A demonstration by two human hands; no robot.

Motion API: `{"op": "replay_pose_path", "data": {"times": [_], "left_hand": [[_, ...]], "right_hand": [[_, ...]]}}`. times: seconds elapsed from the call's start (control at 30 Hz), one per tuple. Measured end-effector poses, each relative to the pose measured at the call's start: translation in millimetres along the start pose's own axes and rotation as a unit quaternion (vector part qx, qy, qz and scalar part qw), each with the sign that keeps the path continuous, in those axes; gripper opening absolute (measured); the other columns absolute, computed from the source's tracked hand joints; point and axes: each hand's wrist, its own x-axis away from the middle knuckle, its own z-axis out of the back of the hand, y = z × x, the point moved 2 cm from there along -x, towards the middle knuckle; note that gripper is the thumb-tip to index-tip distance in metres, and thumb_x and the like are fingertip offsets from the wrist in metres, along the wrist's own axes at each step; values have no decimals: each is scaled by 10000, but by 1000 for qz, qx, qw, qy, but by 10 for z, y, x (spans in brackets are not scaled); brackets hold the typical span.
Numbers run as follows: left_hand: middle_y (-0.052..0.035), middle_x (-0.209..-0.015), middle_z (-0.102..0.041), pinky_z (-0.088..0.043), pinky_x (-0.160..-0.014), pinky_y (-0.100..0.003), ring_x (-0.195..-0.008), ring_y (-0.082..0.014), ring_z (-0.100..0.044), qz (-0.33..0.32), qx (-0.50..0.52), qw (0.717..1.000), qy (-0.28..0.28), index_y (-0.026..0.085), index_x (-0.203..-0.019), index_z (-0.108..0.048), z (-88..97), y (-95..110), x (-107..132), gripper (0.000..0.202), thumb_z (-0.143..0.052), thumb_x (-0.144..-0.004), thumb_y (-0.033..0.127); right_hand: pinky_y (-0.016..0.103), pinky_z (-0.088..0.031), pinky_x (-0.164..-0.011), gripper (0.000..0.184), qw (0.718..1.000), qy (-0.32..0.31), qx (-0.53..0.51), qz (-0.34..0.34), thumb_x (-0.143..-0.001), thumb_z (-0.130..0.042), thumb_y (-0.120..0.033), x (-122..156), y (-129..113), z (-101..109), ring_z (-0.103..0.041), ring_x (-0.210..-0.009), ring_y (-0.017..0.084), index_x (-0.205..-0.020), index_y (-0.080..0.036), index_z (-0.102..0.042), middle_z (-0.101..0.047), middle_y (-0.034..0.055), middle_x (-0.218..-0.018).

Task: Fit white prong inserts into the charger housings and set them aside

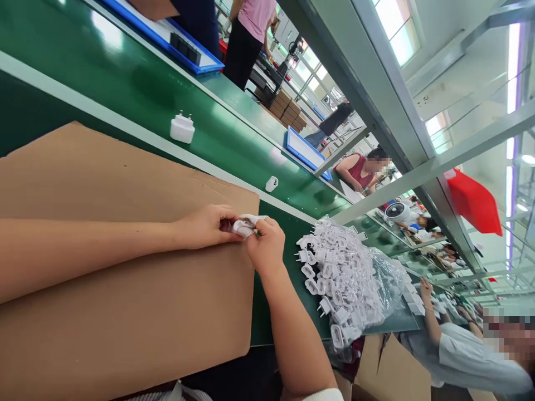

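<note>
My left hand [204,227] is closed, its fingertips pinching a small white cloth-like piece [243,227] with folds. My right hand [270,242] is closed on the same white piece from the other side. Whether something hard sits inside the folds is hidden by the fingers. Both hands are just above the right end of a brown cardboard sheet [200,301]. To the right of my right hand lies a big pile of white plug adapters [343,273], partly in clear plastic bags [387,284].
On the green conveyor belt [142,94] beyond a pale rail, one white plug adapter [182,128] stands prongs up, and another [272,184] lies farther along. Blue-rimmed trays [307,150] are across the belt. A co-worker in a grey shirt [472,351] sits at the right.
</note>
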Motion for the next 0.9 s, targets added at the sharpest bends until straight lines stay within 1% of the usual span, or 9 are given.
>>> {"op": "replay_pose_path", "data": {"times": [0.1,0.2,0.3,0.4,0.47,0.53,0.63,0.73,0.9], "left_hand": [[-55,-863,-724,-497,-702,-346,-806,-263,-647,10,4,1000,3,229,-921,-783,-19,-7,5,570,-756,-729,765],[-65,-868,-704,-528,-730,-364,-805,-266,-644,22,-6,1000,10,217,-901,-756,-19,5,10,607,-777,-717,795],[-68,-838,-689,-544,-722,-368,-790,-270,-650,34,-4,999,3,214,-860,-753,-10,34,5,611,-782,-701,803],[-73,-826,-720,-579,-740,-386,-802,-297,-682,47,21,999,-6,214,-892,-783,17,49,-14,632,-803,-658,801],[-90,-874,-774,-616,-783,-411,-862,-335,-726,62,56,996,-11,210,-956,-806,55,57,-24,672,-848,-622,791],[-102,-996,-829,-649,-855,-425,-996,-377,-768,74,108,991,-29,217,-1028,-833,99,84,-19,688,-894,-618,766],[-75,-1158,-850,-668,-959,-414,-1173,-395,-775,85,188,974,-97,263,-1060,-866,141,171,18,640,-933,-652,751],[-68,-1213,-849,-670,-1030,-418,-1218,-385,-776,95,237,956,-146,282,-1035,-867,131,248,60,635,-958,-656,783],[-115,-1239,-832,-689,-1072,-488,-1224,-365,-781,76,318,945,-28,267,-1204,-747,73,241,69,913,-1061,-525,789]], "right_hand": [[320,-573,-874,476,999,15,-20,-27,-879,-691,-105,46,6,-81,-675,-979,246,-1267,-333,-845,-747,30,-985],[342,-599,-940,452,996,18,-55,-70,-875,-718,-116,48,37,-132,-704,-1032,261,-1265,-307,-843,-785,40,-1031],[367,-606,-1051,475,977,19,-195,-90,-923,-756,-196,28,105,-120,-745,-1093,247,-1384,-311,-782,-831,21,-1125],[419,-566,-1187,755,944,7,-324,-62,-901,-876,-361,17,189,-42,-753,-1219,245,-1606,-316,-611,-807,43,-1359],[474,-535,-1243,1003,943,19,-328,-43,-785,-988,-418,25,240,40,-715,-1326,286,-1669,-284,-533,-698,115,-1563],[503,-523,-1263,1083,955,24,-294,-15,-701,-1045,-406,44,255,110,-667,-1410,324,-1653,-262,-550,-605,160,-1656],[469,-536,-1256,816,968,-6,-245,44,-749,-1005,-309,78,205,151,-659,-1432,309,-1502,-287,-691,-689,118,-1542],[425,-555,-1223,568,967,-6,-238,87,-836,-906,-238,96,147,155,-708,-1371,278,-1383,-299,-767,-767,80,-1427],[436,-588,-1164,488,969,71,-230,57,-835,-891,-286,99,158,179,-761,-1260,293,-1312,-281,-790,-820,86,-1323]]}}
